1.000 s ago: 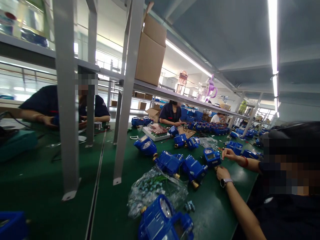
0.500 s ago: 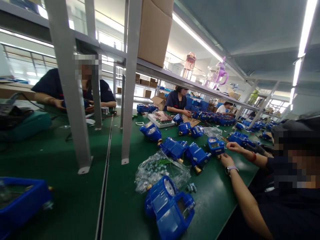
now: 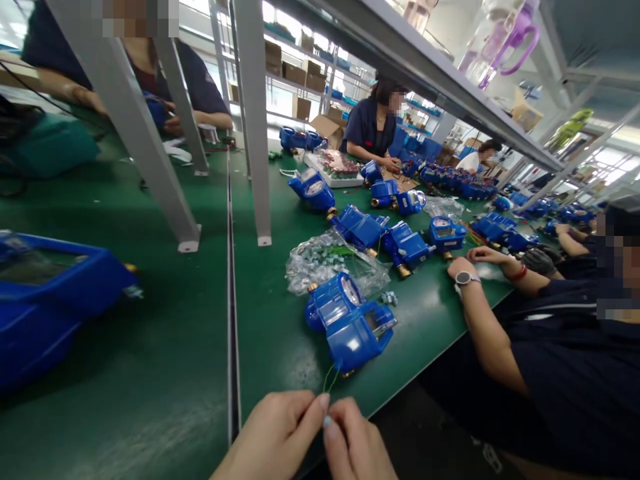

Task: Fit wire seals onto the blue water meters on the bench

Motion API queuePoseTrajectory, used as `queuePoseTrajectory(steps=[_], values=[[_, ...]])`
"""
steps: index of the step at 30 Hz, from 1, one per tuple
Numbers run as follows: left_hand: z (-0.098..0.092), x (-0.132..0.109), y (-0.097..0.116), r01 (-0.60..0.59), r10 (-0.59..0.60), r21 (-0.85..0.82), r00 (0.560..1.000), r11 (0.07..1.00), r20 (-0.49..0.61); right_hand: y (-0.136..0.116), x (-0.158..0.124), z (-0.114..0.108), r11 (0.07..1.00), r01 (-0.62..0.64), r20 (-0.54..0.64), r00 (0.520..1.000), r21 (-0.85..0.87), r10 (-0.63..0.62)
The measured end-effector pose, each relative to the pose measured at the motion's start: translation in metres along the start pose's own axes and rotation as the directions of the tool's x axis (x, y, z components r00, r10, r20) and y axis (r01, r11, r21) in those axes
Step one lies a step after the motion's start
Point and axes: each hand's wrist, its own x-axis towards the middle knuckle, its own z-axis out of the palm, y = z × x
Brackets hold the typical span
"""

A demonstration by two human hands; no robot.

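Note:
My left hand (image 3: pixel 285 427) and my right hand (image 3: pixel 356 440) meet at the front edge of the table, fingertips pinched close together. A thin green wire (image 3: pixel 327 380) runs in a loop from the near end of a blue water meter (image 3: pixel 345 337) to my left fingertips, which grip it. Between the thumb and finger of my right hand shows a small pale-blue piece (image 3: pixel 327 421), mostly hidden. The meter lies on the green table just beyond my hands, its round dial facing up. Several similar pale-blue pieces (image 3: pixel 389 298) lie loose beside it.
Behind the meter, a clear plastic bag (image 3: pixel 305 263) holds pale-blue pieces and green wires. More blue meters (image 3: pixel 407 247) stand beyond. A co-worker's hands (image 3: pixel 463 267) work at right. Metal posts (image 3: pixel 253 133) rise from the table; another large blue meter (image 3: pixel 65 300) sits at left.
Both my hands have come into view at the bottom, with the green wire between them and the meter. The view has tilted down; the co-worker at right still handles a meter.

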Motion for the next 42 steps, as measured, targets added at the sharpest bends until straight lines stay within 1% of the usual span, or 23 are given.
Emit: queuePoseTrajectory(steps=[2,4,5,6,7,9,10,11,13,14,16,18,19,20,21,23,24,26,29,33,35,38,42], values=[[0.001,0.002,0.000,0.016,-0.015,-0.050,1.000,0.999,0.020,0.003,-0.002,-0.004,0.922,0.250,-0.079,0.955,-0.296,-0.285],[0.002,0.003,0.001,0.023,-0.018,-0.103,0.999,0.994,0.051,0.001,0.001,-0.009,0.875,0.323,-0.064,0.927,-0.361,-0.369],[0.002,0.003,0.003,0.018,-0.010,-0.128,0.998,0.992,0.066,-0.003,0.004,-0.012,0.929,0.261,-0.052,0.958,-0.263,-0.283],[0.002,0.003,0.004,0.009,0.002,-0.149,0.997,0.989,0.073,-0.007,0.007,-0.013,0.989,0.118,-0.008,0.993,-0.092,-0.119],[0.002,0.003,0.006,-0.001,0.013,-0.166,0.997,0.986,0.074,-0.012,0.010,-0.014,0.990,-0.091,0.088,0.993,0.106,0.082],[0.001,0.003,0.008,-0.007,0.020,-0.190,0.998,0.982,0.066,-0.020,0.014,-0.014,0.822,-0.449,0.328,0.881,0.350,0.342],[0.000,0.003,0.008,0.000,0.013,-0.203,0.998,0.979,0.064,-0.022,0.015,-0.014,0.782,-0.503,0.367,0.851,0.367,0.376],[0.000,0.003,0.008,0.014,0.000,-0.221,0.998,0.975,0.066,-0.022,0.015,-0.014,0.827,-0.456,0.326,0.877,0.330,0.353],[0.000,0.004,0.007,0.052,-0.025,-0.284,0.995,0.957,0.095,-0.018,0.012,-0.014,0.991,-0.117,0.068,0.991,0.068,0.113],[0.000,0.004,0.006,0.072,-0.037,-0.318,0.993,0.945,0.116,-0.016,0.010,-0.015,0.989,0.077,-0.029,0.996,-0.128,-0.082],[0.001,0.005,0.005,0.098,-0.050,-0.357,0.988,0.929,0.143,-0.012,0.009,-0.019,0.851,0.331,-0.048,0.923,-0.408,-0.382],[0.003,0.006,0.005,0.088,-0.037,-0.362,0.989,0.928,0.146,-0.014,0.011,-0.022,0.834,0.379,0.031,0.915,-0.402,-0.402],[0.004,0.006,0.005,0.072,-0.022,-0.363,0.990,0.929,0.142,-0.016,0.012,-0.023,0.908,0.303,0.064,0.953,-0.288,-0.297],[0.004,0.006,0.005,0.054,-0.005,-0.364,0.991,0.930,0.135,-0.020,0.015,-0.024,0.984,0.140,0.101,0.987,-0.110,-0.129],[0.005,0.006,0.004,0.041,0.006,-0.368,0.992,0.929,0.127,-0.023,0.017,-0.023,0.990,-0.089,0.163,0.984,0.106,0.071],[0.005,0.006,0.002,0.038,0.011,-0.378,0.992,0.925,0.127,-0.029,0.019,-0.020,0.754,-0.466,0.326,0.880,0.463,0.345],[0.005,0.007,0.001,0.043,0.010,-0.385,0.991,0.922,0.135,-0.030,0.019,-0.018,0.623,-0.540,0.366,0.842,0.565,0.397],[0.004,0.008,0.000,0.060,0.009,-0.403,0.986,0.913,0.167,-0.030,0.018,-0.014,0.480,-0.559,0.368,0.820,0.676,0.438],[0.001,0.010,0.000,0.048,0.043,-0.404,0.976,0.913,0.213,-0.027,0.015,-0.015,0.364,-0.589,0.390,0.780,0.721,0.489],[-0.005,0.010,0.005,-0.016,0.093,-0.384,0.979,0.923,0.183,-0.031,0.012,-0.020,0.316,-0.620,0.440,0.757,0.718,0.483],[-0.005,0.011,0.007,0.014,0.063,-0.424,0.984,0.905,0.166,-0.036,0.010,-0.021,0.256,-0.664,0.505,0.719,0.703,0.478],[0.000,0.011,0.008,0.101,0.003,-0.588,0.985,0.803,0.172,-0.037,0.007,-0.018,0.154,-0.713,0.579,0.659,0.684,0.480],[0.006,0.011,0.008,0.171,-0.041,-0.738,0.981,0.652,0.192,-0.031,0.004,-0.008,0.028,-0.648,0.563,0.682,0.761,0.466]])
